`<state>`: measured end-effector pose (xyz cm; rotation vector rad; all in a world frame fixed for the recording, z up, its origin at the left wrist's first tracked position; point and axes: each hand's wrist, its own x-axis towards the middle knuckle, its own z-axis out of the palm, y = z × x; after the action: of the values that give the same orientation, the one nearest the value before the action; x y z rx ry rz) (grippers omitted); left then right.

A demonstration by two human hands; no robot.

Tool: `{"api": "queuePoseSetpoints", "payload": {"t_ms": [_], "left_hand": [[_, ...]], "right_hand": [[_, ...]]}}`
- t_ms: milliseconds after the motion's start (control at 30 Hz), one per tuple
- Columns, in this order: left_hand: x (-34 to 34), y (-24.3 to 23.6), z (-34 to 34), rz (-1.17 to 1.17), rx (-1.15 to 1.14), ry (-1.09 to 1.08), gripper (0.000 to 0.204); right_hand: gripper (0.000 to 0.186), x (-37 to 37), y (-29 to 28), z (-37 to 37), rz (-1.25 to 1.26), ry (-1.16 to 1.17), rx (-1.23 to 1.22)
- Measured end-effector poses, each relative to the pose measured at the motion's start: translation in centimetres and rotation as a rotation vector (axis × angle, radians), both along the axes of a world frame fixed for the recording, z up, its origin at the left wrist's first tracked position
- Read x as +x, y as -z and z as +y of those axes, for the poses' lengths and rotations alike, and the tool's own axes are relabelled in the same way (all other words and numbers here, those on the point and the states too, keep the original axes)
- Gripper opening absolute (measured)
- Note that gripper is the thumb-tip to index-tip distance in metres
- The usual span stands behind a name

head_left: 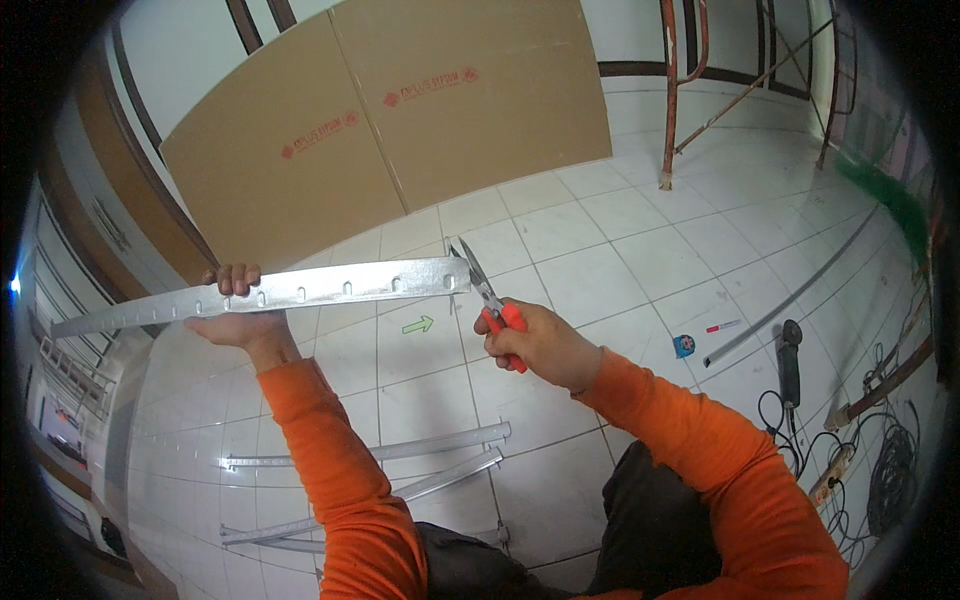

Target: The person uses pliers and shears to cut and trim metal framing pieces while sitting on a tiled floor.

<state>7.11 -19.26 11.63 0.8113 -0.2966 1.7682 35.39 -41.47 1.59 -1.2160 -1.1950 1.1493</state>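
Observation:
A long silvery metal channel (pixel 330 284) with a row of slots stretches across the view, raised above the floor. My left hand (pixel 238 300) grips it left of its middle, fingers over the top edge and thumb side below. Closed round the red handles of a pair of tin snips (pixel 490 298) is my right hand (pixel 535 340). The snips' blades are parted and stand at the channel's right end; whether they touch the metal I cannot tell. Several more metal channels (pixel 440 442) lie on the floor below, partly hidden by my left forearm.
Brown gypsum boards (pixel 400 120) lean along the far wall. Rusty scaffold legs (pixel 668 110) stand at the far right. On the tiles to the right lie a blue tape measure (pixel 684 346), a red marker (pixel 722 326), a thin metal strip (pixel 790 295), an angle grinder (pixel 790 370) and coiled cable (pixel 892 470).

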Motion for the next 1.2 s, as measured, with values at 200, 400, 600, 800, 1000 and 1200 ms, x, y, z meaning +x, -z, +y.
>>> {"api": "queuePoseSetpoints", "payload": {"t_ms": [200, 400, 600, 800, 1000, 1200], "left_hand": [[0.8, 0.2, 0.1, -0.016, -0.031, -0.040, 0.057], [-1.8, 1.2, 2.4, -0.127, 0.048, 0.092, 0.039], [-3.6, 3.8, 4.6, -0.251, 0.092, 0.351, 0.021], [-2.6, 5.7, 4.7, -0.365, 0.068, 0.503, 0.016], [-1.3, 6.6, 4.7, -0.535, 0.008, 0.655, 0.018], [-0.7, 6.9, 5.0, -0.597, 0.030, 0.642, 0.020]], "right_hand": [[0.037, 0.0, 0.3, 0.2, -0.140, 0.108, 0.125], [0.039, -0.9, -0.6, -0.7, -0.121, -0.005, 0.164], [0.035, -3.4, -2.4, -2.6, -0.118, -0.140, 0.145], [0.037, -4.4, -3.5, -4.4, -0.438, -0.151, 0.131], [0.035, -6.2, -3.3, -4.9, -0.629, 0.105, 0.325], [0.041, -6.5, -3.1, -4.6, -0.710, 0.173, 0.386]]}}
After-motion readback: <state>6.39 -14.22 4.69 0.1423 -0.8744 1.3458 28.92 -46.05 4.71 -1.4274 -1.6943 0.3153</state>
